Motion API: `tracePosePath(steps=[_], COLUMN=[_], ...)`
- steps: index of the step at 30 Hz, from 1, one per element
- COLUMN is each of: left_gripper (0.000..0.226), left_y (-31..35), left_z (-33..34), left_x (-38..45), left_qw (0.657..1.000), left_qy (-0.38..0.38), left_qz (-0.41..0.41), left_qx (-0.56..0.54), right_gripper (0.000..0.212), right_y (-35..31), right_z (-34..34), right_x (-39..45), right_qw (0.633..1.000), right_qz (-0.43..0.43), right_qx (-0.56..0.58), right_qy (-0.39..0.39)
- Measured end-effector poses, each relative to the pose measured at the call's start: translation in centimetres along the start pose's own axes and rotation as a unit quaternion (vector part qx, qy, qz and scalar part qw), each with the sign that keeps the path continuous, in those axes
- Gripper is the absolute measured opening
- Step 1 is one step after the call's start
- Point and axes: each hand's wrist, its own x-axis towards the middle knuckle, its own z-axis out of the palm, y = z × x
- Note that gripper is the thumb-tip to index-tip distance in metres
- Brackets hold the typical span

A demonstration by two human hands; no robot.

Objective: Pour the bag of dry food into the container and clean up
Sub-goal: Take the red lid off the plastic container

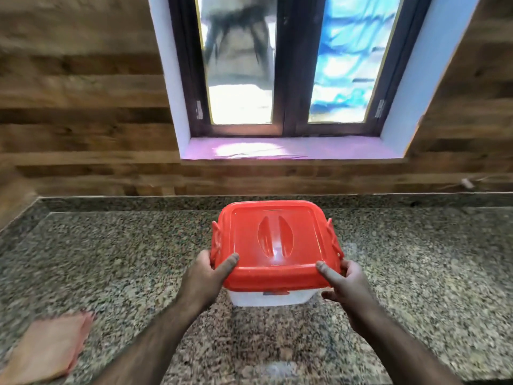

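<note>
Holding a square white plastic container (270,298) with a red snap-on lid (274,243) between both hands, over the speckled granite tabletop (416,273).

We see the left hand (206,273) and the right hand (344,282) each with its grip clamped on a near lid corner, thumbs on top. A folded pink cloth (47,348) lies well apart at lower left.

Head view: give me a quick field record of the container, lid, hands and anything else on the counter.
container: white box, held in both hands over the granite counter
lid: red lid, on the box
left hand: grips the lid's near left corner
right hand: grips the near right corner
cloth: pink cloth, counter's near left
food bag: not in view
</note>
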Motion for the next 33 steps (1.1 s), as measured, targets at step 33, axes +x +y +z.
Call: tracePosePath(steps=[33], left_gripper=[0.047], left_y=[1.7], left_z=[-0.3], left_x=[10.7], left_qw=[0.991], left_qy=[0.089], left_qz=[-0.044], left_qx=[0.092], right_gripper=[0.046], right_y=[-3.6], right_z=[0.0], right_x=[12.3], right_qw=[0.964], right_qz=[0.021], right_qx=[-0.263], right_qy=[0.037])
